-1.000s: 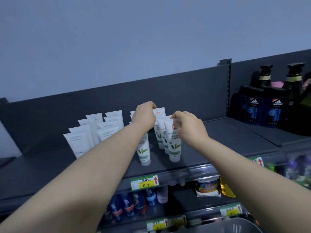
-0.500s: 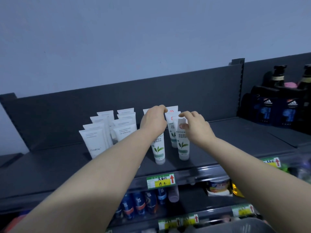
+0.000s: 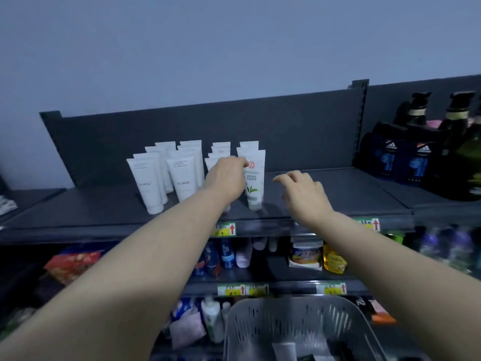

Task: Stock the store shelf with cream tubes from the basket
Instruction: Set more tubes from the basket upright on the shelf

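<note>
White cream tubes stand cap-down in rows on the dark top shelf (image 3: 325, 204). Plain white tubes (image 3: 148, 183) form the left rows; tubes with a green leaf print (image 3: 253, 178) form the right rows. My left hand (image 3: 226, 178) rests on the front tube of the left leaf-print row and hides most of it. My right hand (image 3: 303, 194) hovers to the right of the front leaf-print tube, fingers spread and empty, apart from it. The grey slotted basket (image 3: 294, 321) sits low in front with a white tube (image 3: 285, 351) inside.
Dark pump bottles (image 3: 416, 142) with blue labels stand on the top shelf at far right. Lower shelves hold small bottles, jars and packets behind yellow price tags (image 3: 225, 230). The shelf's back panel rises behind the tubes.
My right hand has let go of the front leaf-print tube and moved right, fingers opening. The view tilted down, bringing the basket into sight. My left hand stays on its tube.
</note>
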`<act>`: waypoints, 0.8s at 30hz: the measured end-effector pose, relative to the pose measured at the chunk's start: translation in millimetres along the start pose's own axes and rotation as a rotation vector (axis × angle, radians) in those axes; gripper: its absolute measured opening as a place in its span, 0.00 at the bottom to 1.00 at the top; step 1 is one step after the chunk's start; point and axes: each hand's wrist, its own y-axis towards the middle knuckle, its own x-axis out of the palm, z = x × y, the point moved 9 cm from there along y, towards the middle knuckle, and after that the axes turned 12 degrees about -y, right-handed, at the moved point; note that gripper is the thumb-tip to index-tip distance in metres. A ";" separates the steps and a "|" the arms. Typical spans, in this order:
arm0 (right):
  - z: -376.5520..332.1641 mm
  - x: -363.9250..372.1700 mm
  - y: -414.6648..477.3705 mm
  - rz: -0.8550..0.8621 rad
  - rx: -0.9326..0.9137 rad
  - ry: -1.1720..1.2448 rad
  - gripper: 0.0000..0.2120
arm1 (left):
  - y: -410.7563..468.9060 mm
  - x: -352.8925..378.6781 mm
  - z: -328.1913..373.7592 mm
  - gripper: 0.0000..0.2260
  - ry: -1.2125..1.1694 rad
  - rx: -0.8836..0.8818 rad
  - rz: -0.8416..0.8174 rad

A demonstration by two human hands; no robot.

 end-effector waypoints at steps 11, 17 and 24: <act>23.9 77.8 -120.6 -0.254 -0.095 0.057 0.23 | -127.9 87.5 2.2 0.19 0.027 -0.187 -0.241; 39.4 151.1 -170.2 -0.460 -0.048 0.000 0.23 | -171.6 169.3 -24.8 0.17 -0.074 -0.275 -0.418; 49.0 227.2 -221.2 -0.679 0.004 0.006 0.24 | -212.7 265.5 -62.8 0.14 -0.154 -0.375 -0.646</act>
